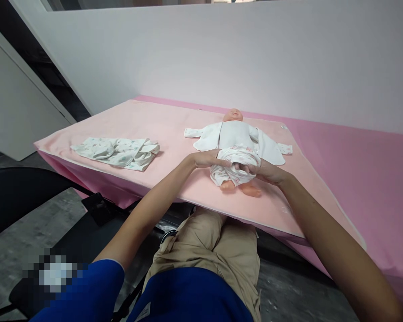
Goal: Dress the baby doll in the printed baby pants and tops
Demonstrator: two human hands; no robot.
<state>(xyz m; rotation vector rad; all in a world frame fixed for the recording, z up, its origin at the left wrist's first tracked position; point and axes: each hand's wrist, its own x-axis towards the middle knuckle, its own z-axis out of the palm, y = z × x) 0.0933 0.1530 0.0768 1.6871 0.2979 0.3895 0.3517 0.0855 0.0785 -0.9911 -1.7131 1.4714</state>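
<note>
A baby doll (234,117) lies on its back on the pink pad (147,125), head away from me, wearing an open white top (237,136). White patterned trousers (235,166) are bunched around its hips and legs, and its bare feet stick out toward me. My left hand (208,158) grips the bunched cloth on the left side. My right hand (263,170) grips it on the right side. Both hands have their fingers curled into the fabric.
A second folded white patterned garment (119,151) lies on the pad's left part. The pad sits on a brighter pink table cover (366,165) against a white wall. A black chair (16,197) stands at my left, and my knees are under the table edge.
</note>
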